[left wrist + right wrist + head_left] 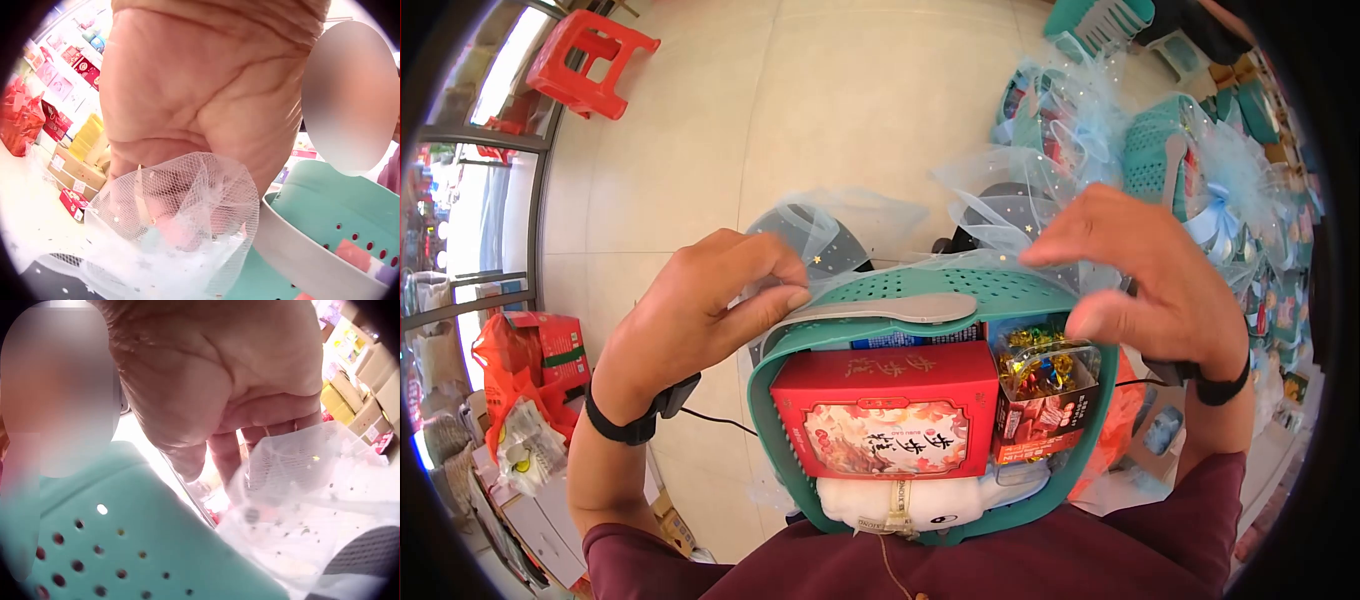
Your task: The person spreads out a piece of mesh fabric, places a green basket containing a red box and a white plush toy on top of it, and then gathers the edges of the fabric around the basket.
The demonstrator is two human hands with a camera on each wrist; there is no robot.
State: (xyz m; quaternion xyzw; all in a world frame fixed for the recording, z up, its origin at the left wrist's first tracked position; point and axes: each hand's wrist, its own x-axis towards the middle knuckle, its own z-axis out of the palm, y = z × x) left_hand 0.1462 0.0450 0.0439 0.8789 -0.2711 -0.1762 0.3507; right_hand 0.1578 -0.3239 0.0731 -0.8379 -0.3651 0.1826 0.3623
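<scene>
A teal basket (1100,400) with a grey handle (890,309) stands against the person's front. It holds a red gift box (885,410), a dark snack box (1045,408) and a white plush item (945,500). Pale blue, gold-starred netting (890,212) spreads beyond the far rim. At the basket's far left corner, the left hand (700,310) has curled fingers pinching netting (187,212). Above the far right corner, the right hand (1150,280) holds thumb and forefinger apart; netting (294,469) lies beside its fingers in the right wrist view.
A red stool (590,62) stands on the tiled floor at the far left. More netting-wrapped teal baskets (1155,150) crowd the right side. At the left are a red bag (510,365) and a glass door (485,220). Cartons (75,172) show in the left wrist view.
</scene>
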